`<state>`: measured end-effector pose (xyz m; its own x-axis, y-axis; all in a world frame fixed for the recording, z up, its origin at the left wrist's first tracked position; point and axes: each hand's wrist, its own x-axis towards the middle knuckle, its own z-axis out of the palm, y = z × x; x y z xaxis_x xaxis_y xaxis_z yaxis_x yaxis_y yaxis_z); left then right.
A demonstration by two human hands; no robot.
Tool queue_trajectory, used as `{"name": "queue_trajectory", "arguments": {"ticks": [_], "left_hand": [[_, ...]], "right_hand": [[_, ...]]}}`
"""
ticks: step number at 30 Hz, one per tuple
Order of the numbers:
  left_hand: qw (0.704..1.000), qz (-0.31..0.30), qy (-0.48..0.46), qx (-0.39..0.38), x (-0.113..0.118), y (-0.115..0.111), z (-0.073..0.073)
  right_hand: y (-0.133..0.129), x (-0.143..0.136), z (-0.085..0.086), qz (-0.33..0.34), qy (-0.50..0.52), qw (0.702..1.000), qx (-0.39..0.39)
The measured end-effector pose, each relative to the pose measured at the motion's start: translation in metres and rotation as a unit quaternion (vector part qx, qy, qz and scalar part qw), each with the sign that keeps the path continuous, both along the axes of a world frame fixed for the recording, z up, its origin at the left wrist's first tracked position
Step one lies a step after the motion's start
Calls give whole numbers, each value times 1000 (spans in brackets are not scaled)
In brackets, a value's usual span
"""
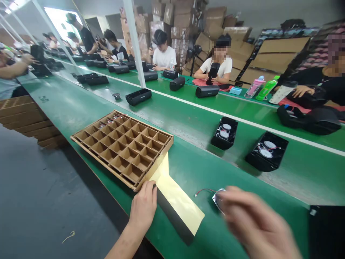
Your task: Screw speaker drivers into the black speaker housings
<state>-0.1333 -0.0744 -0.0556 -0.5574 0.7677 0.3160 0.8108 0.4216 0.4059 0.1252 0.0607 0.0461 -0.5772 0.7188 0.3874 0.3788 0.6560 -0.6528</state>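
Left of center, a cardboard divider tray [124, 140] rests on the green workbench [194, 162]; wired parts [106, 123] occupy several cells at its upper end. At lower center, the left hand [143, 203], fingers close together, contacts the tray's near corner; its grip cannot be determined. A pale yellow strip [180, 201] extends from the tray's right wall toward lower right. Adjacent, a speaker driver [219, 198] with a red-black lead [206, 189] lies on the bench, partly hidden by the right hand [249, 212], which is motion-blurred; its opening and contact cannot be determined.
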Motion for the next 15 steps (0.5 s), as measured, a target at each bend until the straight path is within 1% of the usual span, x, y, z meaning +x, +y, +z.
{"name": "queue_trajectory", "arguments": {"ticks": [1,2,3,4,5,7,9,12,15], "left_hand": [[1000,-3,18,0,2,-2,6],[999,-5,35,2,4,-6,14],[999,-6,52,5,5,-11,22],[998,-4,69,9,5,-16,30],[996,0,85,14,3,-23,39],[993,12,114,21,-6,-34,53],[991,21,132,16,-21,-40,61],[990,4,138,0,-43,-37,59],[991,-18,129,10,-55,-29,55]], "right_hand": [[-11,-27,-7,61,-20,998,-4],[-22,-53,-16,134,-94,986,-12],[-32,-76,-25,167,-183,969,-2],[-39,-93,-36,164,-263,951,20],[-45,-106,-46,158,-289,944,26],[-49,-120,-62,154,-316,935,35],[-49,-124,-71,149,-326,933,39],[-49,-129,-72,142,-338,930,42],[-50,-138,-68,135,-337,931,38]]}}
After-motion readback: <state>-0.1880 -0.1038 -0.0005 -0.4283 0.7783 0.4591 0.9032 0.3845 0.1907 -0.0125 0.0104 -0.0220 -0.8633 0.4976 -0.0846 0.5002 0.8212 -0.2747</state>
